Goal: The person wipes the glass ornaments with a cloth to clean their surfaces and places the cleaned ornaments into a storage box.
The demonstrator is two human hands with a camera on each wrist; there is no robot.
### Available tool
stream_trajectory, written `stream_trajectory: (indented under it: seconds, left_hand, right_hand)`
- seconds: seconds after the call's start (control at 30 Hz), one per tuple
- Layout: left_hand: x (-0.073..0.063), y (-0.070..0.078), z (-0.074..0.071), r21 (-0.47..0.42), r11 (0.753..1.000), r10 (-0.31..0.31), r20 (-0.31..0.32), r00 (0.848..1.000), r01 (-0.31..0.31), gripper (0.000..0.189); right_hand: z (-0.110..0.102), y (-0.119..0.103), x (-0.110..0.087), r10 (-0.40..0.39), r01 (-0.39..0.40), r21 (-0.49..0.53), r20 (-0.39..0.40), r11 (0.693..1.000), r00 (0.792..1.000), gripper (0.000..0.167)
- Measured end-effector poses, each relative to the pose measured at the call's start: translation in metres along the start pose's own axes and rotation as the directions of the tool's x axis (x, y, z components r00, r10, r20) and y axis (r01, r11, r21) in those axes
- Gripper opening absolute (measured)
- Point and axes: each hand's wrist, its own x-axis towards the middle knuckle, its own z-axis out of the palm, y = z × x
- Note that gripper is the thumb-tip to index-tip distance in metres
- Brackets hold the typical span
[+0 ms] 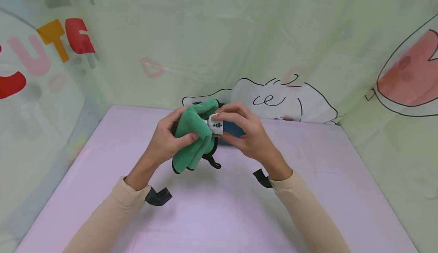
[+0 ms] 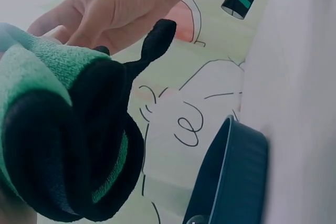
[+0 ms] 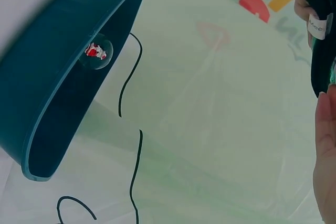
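Observation:
In the head view, my left hand [image 1: 164, 137] grips a folded green towel [image 1: 191, 129] with black edging, its thumb pressed on the near fold. My right hand [image 1: 251, 133] pinches a small snow globe by its white base [image 1: 216, 126], which bears green tree shapes. The rest of that globe is hidden in the towel's folds. A black hanging loop [image 2: 157, 40] sticks out from the towel in the left wrist view. The right wrist view shows a white label [image 3: 317, 27] on the cloth's dark edge and only part of the right hand.
Behind the hands stands a blue basin [image 1: 234, 129], partly covered by them. Another clear snow globe [image 3: 97, 52] with a red and white figure shows at the basin's opening. A pale lilac tabletop [image 1: 219, 207] meets printed curtains [image 1: 212, 36] at the back and sides.

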Motion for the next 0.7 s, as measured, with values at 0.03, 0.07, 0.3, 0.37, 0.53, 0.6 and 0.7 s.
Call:
stream_trajectory:
  seconds: [0.03, 0.07, 0.3, 0.37, 0.53, 0.6, 0.7]
  left_hand:
    - [0.0002, 0.0003, 0.0002, -0.004, 1.000, -0.003, -0.001, 1.000, 0.003, 0.060]
    - [0.0004, 0.0004, 0.0004, -0.010, 1.000, -0.009, -0.002, 1.000, 0.009, 0.059]
    - [0.0017, 0.0020, 0.0018, -0.038, 0.998, -0.047, -0.002, 0.999, 0.047, 0.057]
    - [0.0016, 0.0027, 0.0024, -0.034, 0.998, -0.061, 0.003, 0.998, 0.061, 0.058]
    - [0.0012, 0.0038, 0.0032, -0.019, 0.997, -0.071, 0.023, 0.997, 0.071, 0.061]
    - [0.0008, 0.0039, 0.0031, -0.023, 0.998, -0.062, 0.029, 0.998, 0.063, 0.061]
    - [0.0006, 0.0045, 0.0029, -0.015, 0.999, -0.039, 0.036, 0.999, 0.040, 0.062]
  right_hand:
    - [0.0001, -0.0001, 0.0001, -0.002, 0.002, -0.003, -0.003, 1.000, 1.000, 0.041]
    - [0.0001, -0.0002, 0.0002, -0.003, 0.003, -0.005, -0.006, 1.000, 1.000, 0.041]
    - [0.0002, 0.0025, -0.0007, -0.033, 0.032, -0.028, -0.032, 0.999, 0.999, 0.039]
    - [0.0002, 0.0038, -0.0010, -0.044, 0.043, -0.029, -0.035, 0.999, 0.998, 0.036]
    - [-0.0003, 0.0048, -0.0016, -0.058, 0.056, -0.031, -0.041, 0.998, 0.997, 0.033]
    - [-0.0006, 0.0042, -0.0015, -0.052, 0.051, -0.031, -0.042, 0.998, 0.998, 0.034]
    - [-0.0013, 0.0022, -0.0010, -0.030, 0.029, -0.026, -0.042, 0.999, 0.999, 0.036]
